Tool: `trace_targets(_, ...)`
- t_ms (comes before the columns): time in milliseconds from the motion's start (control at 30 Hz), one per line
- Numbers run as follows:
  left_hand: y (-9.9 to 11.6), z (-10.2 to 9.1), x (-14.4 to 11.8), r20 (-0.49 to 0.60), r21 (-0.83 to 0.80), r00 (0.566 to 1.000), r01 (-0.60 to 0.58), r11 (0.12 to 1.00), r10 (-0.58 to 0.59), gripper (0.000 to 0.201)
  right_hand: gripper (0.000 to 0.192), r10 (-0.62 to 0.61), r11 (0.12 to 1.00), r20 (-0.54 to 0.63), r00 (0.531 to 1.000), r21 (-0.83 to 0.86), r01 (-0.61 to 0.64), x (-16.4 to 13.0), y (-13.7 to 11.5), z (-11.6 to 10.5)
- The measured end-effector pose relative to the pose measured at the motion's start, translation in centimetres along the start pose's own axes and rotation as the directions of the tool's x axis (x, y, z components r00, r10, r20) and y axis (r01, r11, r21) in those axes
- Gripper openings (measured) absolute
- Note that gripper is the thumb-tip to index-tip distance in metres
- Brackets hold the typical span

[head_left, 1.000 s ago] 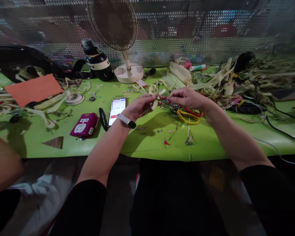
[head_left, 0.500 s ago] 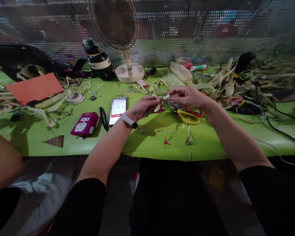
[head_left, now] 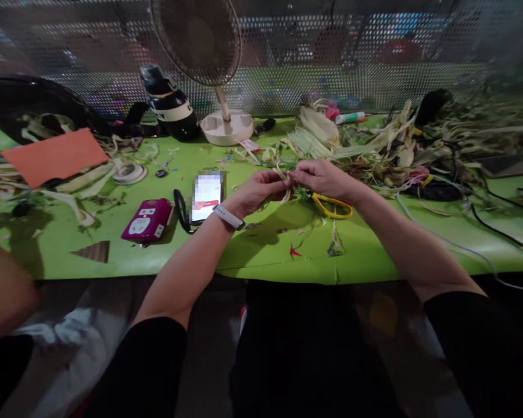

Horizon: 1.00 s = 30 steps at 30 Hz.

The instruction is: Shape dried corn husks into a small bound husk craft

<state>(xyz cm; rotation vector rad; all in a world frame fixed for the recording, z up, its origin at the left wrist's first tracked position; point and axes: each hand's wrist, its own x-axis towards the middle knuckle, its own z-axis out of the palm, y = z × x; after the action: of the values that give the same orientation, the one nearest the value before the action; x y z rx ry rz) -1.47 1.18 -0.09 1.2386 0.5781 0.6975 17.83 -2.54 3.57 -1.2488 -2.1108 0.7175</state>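
Note:
My left hand (head_left: 261, 189), with a watch on a grey band at its wrist, pinches a pale strip of corn husk (head_left: 280, 173) over the middle of the table. Against it, my right hand (head_left: 320, 177) is closed at the same strip, fingertips nearly touching the left ones. Part of the strip hangs below the left fingers; the rest is hidden. Under my right hand lie scissors with a yellow handle loop (head_left: 336, 217), their blades covered by the hand. Green scraps lie just behind the fingers.
A husk heap (head_left: 320, 130) spreads at the back right. A fan (head_left: 226, 129), black bottle (head_left: 176, 113), phone (head_left: 207, 197) and purple power adapter (head_left: 146, 222) stand or lie leftward. A white cable (head_left: 444, 241) crosses the right side. Another person's arm (head_left: 4, 290) is at far left.
My right hand has moved left and down onto the strip, closing up to the left fingers. It now covers the scissors' blades and red handle. The view has shifted slightly.

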Motion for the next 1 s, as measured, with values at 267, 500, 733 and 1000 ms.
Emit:
trace_targets(267, 0.6, -0.2, -0.3, 0.042, -0.061, 0.999, 0.031, 0.998, -0.028, 0.017, 0.052, -0.032, 0.998, -0.016, 0.999, 0.052, 0.033, -0.1, 0.0, -0.2)
trace_targets(500, 0.9, 0.5, -0.6, 0.016, -0.127, 0.998, 0.060, 0.990, -0.058, 0.014, 0.053, -0.008, 0.994, -0.055, 0.998, 0.110, 0.014, 0.0, 0.3, 0.1)
trace_targets(733, 0.9, 0.2, -0.3, -0.086, -0.183, 0.994, 0.048, 0.982, -0.065, 0.012, 0.044, 0.121, 0.969, 0.117, 0.986, 0.201, -0.143, -0.2, 0.9, -1.7)
trace_targets(1000, 1.0, -0.3, -0.2, -0.108, -0.193, 0.990, 0.071, 0.979, -0.093, 0.011, 0.032, 0.039, 0.996, 0.057, 0.998, 0.073, -0.043, -0.5, 0.6, -2.7)
